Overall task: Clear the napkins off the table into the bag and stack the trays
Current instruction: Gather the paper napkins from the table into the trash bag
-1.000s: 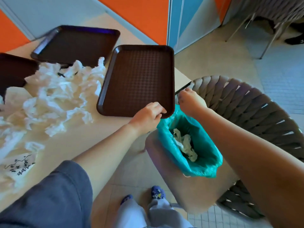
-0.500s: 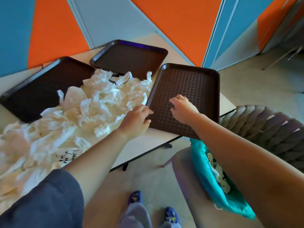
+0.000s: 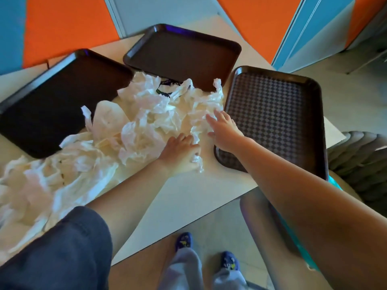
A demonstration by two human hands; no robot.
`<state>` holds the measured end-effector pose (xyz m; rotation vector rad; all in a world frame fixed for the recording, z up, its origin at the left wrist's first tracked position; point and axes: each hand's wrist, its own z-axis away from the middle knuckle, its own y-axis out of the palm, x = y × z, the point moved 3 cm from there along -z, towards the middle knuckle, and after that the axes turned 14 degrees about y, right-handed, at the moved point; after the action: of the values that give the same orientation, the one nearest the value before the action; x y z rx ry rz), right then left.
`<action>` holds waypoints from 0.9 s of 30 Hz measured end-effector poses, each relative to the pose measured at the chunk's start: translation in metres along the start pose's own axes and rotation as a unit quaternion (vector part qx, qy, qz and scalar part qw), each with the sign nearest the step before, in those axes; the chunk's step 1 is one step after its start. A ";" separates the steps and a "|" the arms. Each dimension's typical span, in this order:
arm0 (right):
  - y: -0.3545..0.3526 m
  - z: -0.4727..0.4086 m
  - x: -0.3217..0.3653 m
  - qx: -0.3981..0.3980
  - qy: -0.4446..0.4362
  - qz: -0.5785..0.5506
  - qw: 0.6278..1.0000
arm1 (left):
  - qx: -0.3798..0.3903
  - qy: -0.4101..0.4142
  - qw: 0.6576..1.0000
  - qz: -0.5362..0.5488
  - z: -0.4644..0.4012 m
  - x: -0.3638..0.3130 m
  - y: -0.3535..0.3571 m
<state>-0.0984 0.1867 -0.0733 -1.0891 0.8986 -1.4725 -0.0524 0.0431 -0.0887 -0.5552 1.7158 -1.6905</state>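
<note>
1. on the table (image 3: 188, 197), head view: a heap of crumpled white napkins (image 3: 134, 126) runs from the middle out to the left edge
2. three brown trays ring the heap: left tray (image 3: 52, 105), far tray (image 3: 184, 53) and right tray (image 3: 276, 122) by the right edge
3. left hand (image 3: 180, 153) grasps a napkin at the heap's near right end, fingers curled round it
4. right hand (image 3: 224, 130) lies released, fingers straight on the napkins just beside the right tray
5. a sliver of teal bag (image 3: 335, 183) shows past the table's right corner

Three dark brown rectangular plastic trays: left (image 3: 56, 105), middle (image 3: 184, 53), right (image 3: 274, 122). One heap of crumpled white paper napkins (image 3: 134, 130), uncountable.
</note>
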 end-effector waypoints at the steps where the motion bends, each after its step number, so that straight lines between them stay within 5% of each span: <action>1: 0.002 -0.003 0.003 0.009 -0.002 0.002 1.000 | -0.001 0.011 1.000 0.013 0.000 0.004 0.001; 12: 0.013 -0.016 0.023 0.030 0.052 0.065 0.996 | -0.061 0.089 0.969 0.221 0.010 0.027 0.001; 20: 0.019 0.000 0.024 0.020 0.071 0.036 0.997 | -0.128 0.101 0.966 0.202 0.010 0.033 -0.020; 27: -0.012 0.024 -0.008 -0.085 0.089 -0.015 0.992 | -0.195 0.076 0.958 0.198 -0.004 0.028 -0.044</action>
<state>-0.0788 0.1969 -0.0559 -1.1100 1.1549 -1.5591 -0.0811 0.0235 -0.0501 -0.2286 2.1236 -1.1436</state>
